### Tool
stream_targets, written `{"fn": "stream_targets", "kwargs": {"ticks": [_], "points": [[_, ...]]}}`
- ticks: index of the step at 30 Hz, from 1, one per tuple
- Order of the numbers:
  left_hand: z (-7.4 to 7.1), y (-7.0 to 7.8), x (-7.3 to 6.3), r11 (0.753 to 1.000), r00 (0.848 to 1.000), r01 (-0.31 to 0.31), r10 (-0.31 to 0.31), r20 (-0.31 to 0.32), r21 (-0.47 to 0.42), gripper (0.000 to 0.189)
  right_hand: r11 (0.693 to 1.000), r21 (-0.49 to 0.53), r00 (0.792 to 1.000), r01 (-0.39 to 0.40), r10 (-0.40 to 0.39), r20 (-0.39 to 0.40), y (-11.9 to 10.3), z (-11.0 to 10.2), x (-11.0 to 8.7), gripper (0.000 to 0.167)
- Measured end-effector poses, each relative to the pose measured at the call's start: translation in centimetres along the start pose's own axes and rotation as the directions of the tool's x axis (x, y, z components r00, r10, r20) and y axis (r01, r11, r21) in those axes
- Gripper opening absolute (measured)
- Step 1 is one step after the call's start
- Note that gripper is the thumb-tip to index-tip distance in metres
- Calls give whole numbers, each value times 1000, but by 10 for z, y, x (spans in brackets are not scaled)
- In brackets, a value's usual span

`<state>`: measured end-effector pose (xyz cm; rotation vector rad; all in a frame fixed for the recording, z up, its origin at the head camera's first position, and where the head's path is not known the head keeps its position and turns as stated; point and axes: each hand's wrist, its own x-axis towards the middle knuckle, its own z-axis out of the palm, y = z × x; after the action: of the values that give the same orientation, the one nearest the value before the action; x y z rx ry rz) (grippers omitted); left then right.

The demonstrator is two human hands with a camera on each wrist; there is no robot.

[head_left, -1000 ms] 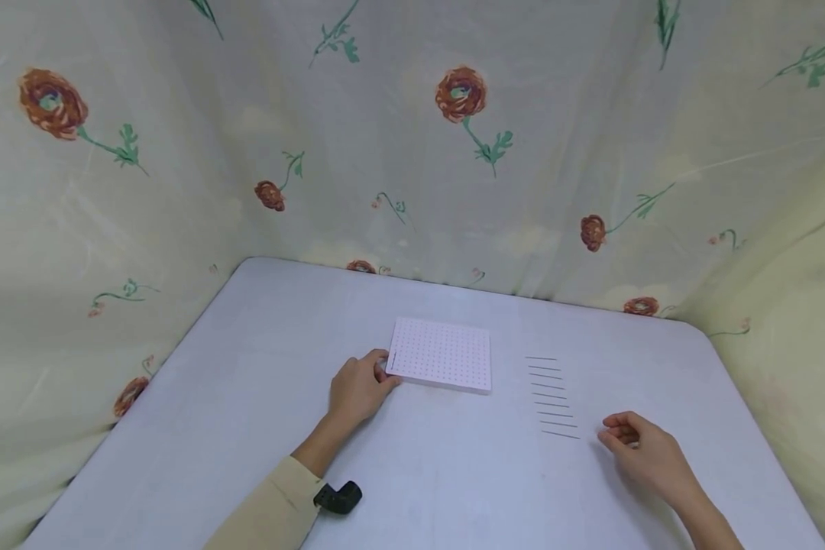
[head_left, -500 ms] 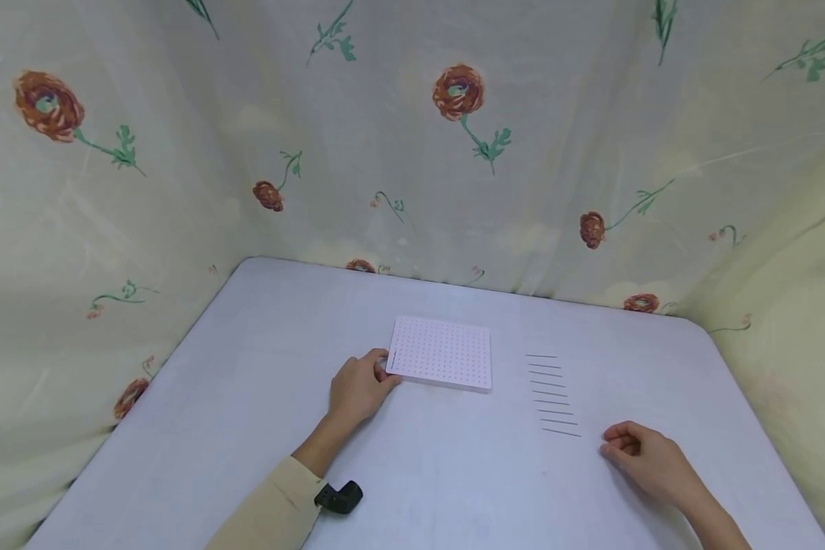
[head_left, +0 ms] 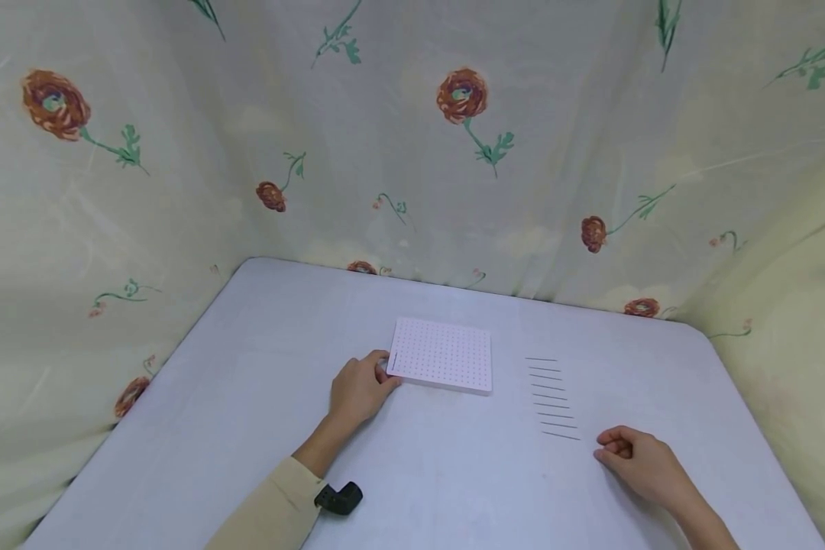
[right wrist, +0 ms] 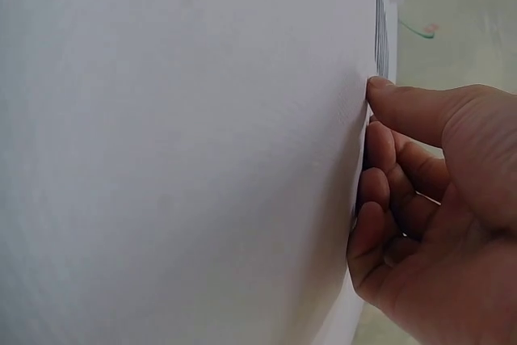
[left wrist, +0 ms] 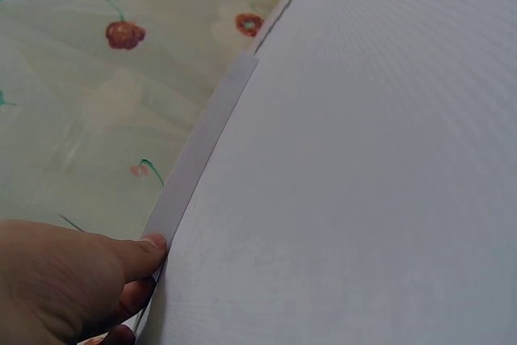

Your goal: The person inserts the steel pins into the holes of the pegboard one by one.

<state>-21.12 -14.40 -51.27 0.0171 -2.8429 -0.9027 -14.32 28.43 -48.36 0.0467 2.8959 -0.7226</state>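
Observation:
A white board dotted with rows of small holes lies on the table. My left hand grips its near left corner, the thumb along the front side and the fingers at the left side. One thin dark pin stands at the board's left edge; its tip also rises behind the hand in the left wrist view. Several thin dark pins lie in a column to the right of the board. Just right of the column's near end, my right hand rests low at the tabletop, fingers loosely curled, with nothing visible in them.
The white table has rounded far corners. Flower-patterned curtains hang behind it and along both sides. A black strap-like device sits at the left sleeve cuff.
My right hand has shifted a little toward me, staying beside the column of pins. The left hand and the board keep their place.

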Motion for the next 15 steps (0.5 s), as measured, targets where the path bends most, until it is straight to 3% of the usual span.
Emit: {"fn": "stream_targets", "kwargs": {"ticks": [7,15], "points": [[-1,0,0,1000,1000,4,-4,2,4,50,1000,-1,1000,-7,7,4,-5,1,1,24],[-4,2,-1,1000,1000,-15,15,2,-14,47,996,24,996,-81,80,33,-17,5,5,25]]}}
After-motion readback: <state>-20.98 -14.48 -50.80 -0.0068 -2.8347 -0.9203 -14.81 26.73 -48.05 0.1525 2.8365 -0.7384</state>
